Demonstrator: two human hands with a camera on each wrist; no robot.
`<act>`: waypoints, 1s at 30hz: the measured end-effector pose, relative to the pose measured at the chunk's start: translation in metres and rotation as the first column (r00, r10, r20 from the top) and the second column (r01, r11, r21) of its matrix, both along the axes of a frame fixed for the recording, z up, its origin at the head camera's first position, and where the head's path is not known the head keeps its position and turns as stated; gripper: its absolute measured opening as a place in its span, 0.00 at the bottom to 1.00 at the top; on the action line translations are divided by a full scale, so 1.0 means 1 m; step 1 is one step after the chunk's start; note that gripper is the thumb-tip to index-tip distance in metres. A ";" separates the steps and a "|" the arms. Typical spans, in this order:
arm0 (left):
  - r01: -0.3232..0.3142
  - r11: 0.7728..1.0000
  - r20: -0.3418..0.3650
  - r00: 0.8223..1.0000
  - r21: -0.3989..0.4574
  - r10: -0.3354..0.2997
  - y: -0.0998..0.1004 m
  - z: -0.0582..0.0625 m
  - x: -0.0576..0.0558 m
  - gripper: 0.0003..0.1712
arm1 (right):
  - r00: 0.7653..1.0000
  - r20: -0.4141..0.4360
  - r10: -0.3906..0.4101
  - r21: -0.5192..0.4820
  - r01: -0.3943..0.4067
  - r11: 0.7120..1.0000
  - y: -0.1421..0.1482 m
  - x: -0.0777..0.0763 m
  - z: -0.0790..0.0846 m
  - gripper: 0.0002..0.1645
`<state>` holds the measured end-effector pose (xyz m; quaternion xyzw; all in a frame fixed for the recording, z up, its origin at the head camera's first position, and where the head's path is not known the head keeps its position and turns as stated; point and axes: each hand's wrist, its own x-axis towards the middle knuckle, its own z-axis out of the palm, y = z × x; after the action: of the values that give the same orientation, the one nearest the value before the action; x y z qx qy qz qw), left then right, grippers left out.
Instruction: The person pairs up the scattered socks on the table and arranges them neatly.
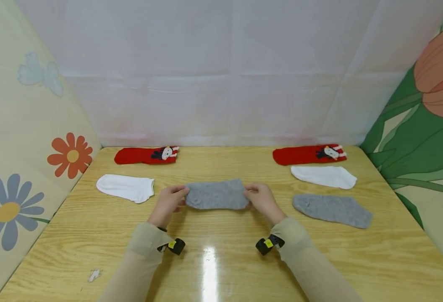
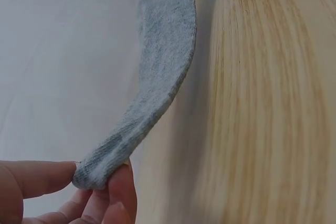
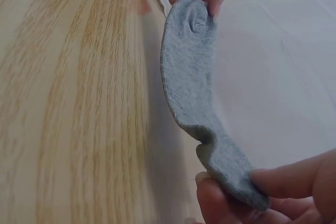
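Observation:
A grey sock (image 1: 216,194) is stretched sideways between both hands at the middle of the table. My left hand (image 1: 169,203) pinches its left end, the toe, between thumb and fingers. At the other end, my right hand (image 1: 263,200) pinches the sock near its opening. In the left wrist view the sock (image 2: 165,45) stands above the wood, with a shadow beneath it. The right wrist view shows the sock (image 3: 189,72) bending and folding close to the right fingers. A second grey sock (image 1: 332,209) lies flat to the right of my right hand.
White socks lie at left (image 1: 127,187) and right (image 1: 324,176). Red socks with a cartoon figure lie along the back edge, one at left (image 1: 138,155) and one at right (image 1: 300,154). A white cloth wall (image 1: 221,84) rises behind the table. A pale mark (image 1: 94,275) shows at front left.

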<state>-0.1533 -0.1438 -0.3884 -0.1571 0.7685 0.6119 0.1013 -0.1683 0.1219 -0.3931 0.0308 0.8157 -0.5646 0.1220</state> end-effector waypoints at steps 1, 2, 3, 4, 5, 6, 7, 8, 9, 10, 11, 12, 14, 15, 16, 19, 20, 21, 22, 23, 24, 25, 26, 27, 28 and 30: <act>-0.001 1.000 -0.003 1.000 -0.001 0.001 0.001 0.000 0.000 0.22 | 1.000 0.001 -0.004 -0.002 0.004 1.000 0.000 0.000 0.000 0.18; -0.003 1.000 -0.005 1.000 -0.001 0.003 0.002 0.000 -0.001 0.22 | 1.000 -0.001 -0.006 -0.001 0.006 1.000 0.000 0.000 -0.001 0.18; -0.004 1.000 -0.008 1.000 0.001 0.004 0.002 0.000 -0.001 0.21 | 1.000 -0.003 -0.011 0.001 0.011 1.000 0.000 0.000 -0.001 0.18; -0.006 1.000 -0.011 1.000 0.003 0.006 0.003 0.000 -0.001 0.21 | 1.000 -0.005 -0.014 0.005 0.014 1.000 0.001 -0.001 -0.002 0.18; -0.007 1.000 -0.012 1.000 0.003 0.007 0.004 0.000 -0.001 0.21 | 1.000 -0.005 -0.019 0.012 0.019 1.000 0.001 -0.001 -0.002 0.18; -0.010 1.000 -0.015 1.000 0.002 0.010 0.004 -0.001 -0.001 0.21 | 1.000 -0.007 -0.021 0.014 0.021 1.000 0.001 -0.001 -0.002 0.18; -0.012 1.000 -0.016 1.000 0.002 0.012 0.005 -0.001 -0.001 0.21 | 1.000 -0.006 -0.025 0.021 0.025 0.999 0.001 -0.001 -0.003 0.18; -0.013 1.000 -0.016 1.000 0.002 0.013 0.005 -0.002 -0.002 0.21 | 1.000 -0.008 -0.023 0.028 0.023 0.999 0.002 -0.001 -0.003 0.18; -0.015 1.000 -0.016 1.000 0.002 0.015 0.006 -0.002 -0.002 0.21 | 1.000 -0.006 -0.026 0.030 0.026 0.999 0.002 -0.001 -0.003 0.18; -0.016 1.000 -0.017 1.000 0.001 0.016 0.006 -0.002 -0.002 0.21 | 1.000 -0.005 -0.026 0.032 0.026 0.999 0.002 0.000 -0.004 0.18; -0.019 1.000 -0.018 1.000 0.000 0.019 0.007 -0.003 -0.003 0.21 | 1.000 -0.003 -0.025 0.031 0.025 0.999 0.002 0.000 -0.004 0.18; -0.021 1.000 -0.017 1.000 0.001 0.021 0.007 -0.003 -0.003 0.21 | 1.000 -0.004 -0.022 0.032 0.022 0.999 0.002 0.000 -0.004 0.18; -0.023 1.000 -0.009 1.000 0.008 0.023 0.008 -0.004 -0.004 0.20 | 1.000 -0.006 -0.020 0.034 0.020 0.999 0.002 0.001 -0.004 0.17; -0.023 1.000 -0.003 1.000 0.014 0.023 0.008 -0.004 -0.004 0.20 | 1.000 -0.006 -0.021 0.036 0.021 0.999 0.002 0.001 -0.005 0.17; -0.025 0.999 0.003 1.000 0.020 0.025 0.008 -0.004 -0.004 0.20 | 1.000 -0.008 -0.019 0.039 0.019 0.999 0.002 0.001 -0.005 0.17; -0.024 0.999 0.014 1.000 0.037 0.024 0.008 -0.003 -0.004 0.21 | 1.000 -0.013 -0.015 0.044 0.016 0.999 0.003 0.002 -0.006 0.17; -0.023 0.999 0.015 1.000 0.040 0.022 0.008 -0.003 -0.004 0.21 | 1.000 -0.015 -0.015 0.045 0.016 0.999 0.003 0.002 -0.006 0.17; -0.022 0.999 0.015 1.000 0.040 0.021 0.008 -0.004 -0.004 0.21 | 1.000 -0.013 -0.017 0.043 0.017 0.999 0.003 0.003 -0.007 0.17; -0.022 0.999 0.012 1.000 0.038 0.021 0.007 -0.004 -0.004 0.22 | 1.000 -0.015 -0.014 0.041 0.015 0.999 0.003 0.003 -0.007 0.18; -0.023 0.999 0.011 1.000 0.037 0.023 0.007 -0.004 -0.004 0.22 | 1.000 -0.013 -0.016 0.037 0.017 0.999 0.004 0.003 -0.007 0.18; -0.026 0.999 0.010 1.000 0.035 0.025 0.006 -0.004 -0.003 0.22 | 1.000 -0.013 -0.015 0.034 0.016 0.999 0.004 0.003 -0.008 0.18; -0.027 0.999 0.012 1.000 0.033 0.027 0.006 -0.005 -0.003 0.21 | 1.000 -0.012 -0.017 0.031 0.018 0.999 0.004 0.004 -0.008 0.18; -0.028 0.999 0.012 1.000 0.033 0.027 0.005 -0.005 -0.003 0.21 | 1.000 -0.010 -0.020 0.027 0.020 0.999 0.005 0.004 -0.008 0.18; -0.030 0.999 0.013 0.999 0.032 0.030 0.005 -0.006 -0.002 0.21 | 1.000 -0.009 -0.022 0.021 0.022 1.000 0.006 0.004 -0.009 0.18; -0.033 0.999 0.014 0.999 0.032 0.032 0.004 -0.006 -0.002 0.21 | 1.000 -0.010 -0.021 0.023 0.021 1.000 0.006 0.004 -0.009 0.18; -0.038 0.999 0.015 0.999 0.039 0.038 0.003 -0.006 -0.001 0.21 | 1.000 -0.011 -0.022 0.020 0.022 1.000 0.008 0.004 -0.009 0.18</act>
<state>-0.1541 -0.1407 -0.3946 -0.1741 0.7526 0.6274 0.0983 -0.1641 0.1298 -0.4025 0.0380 0.8216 -0.5578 0.1113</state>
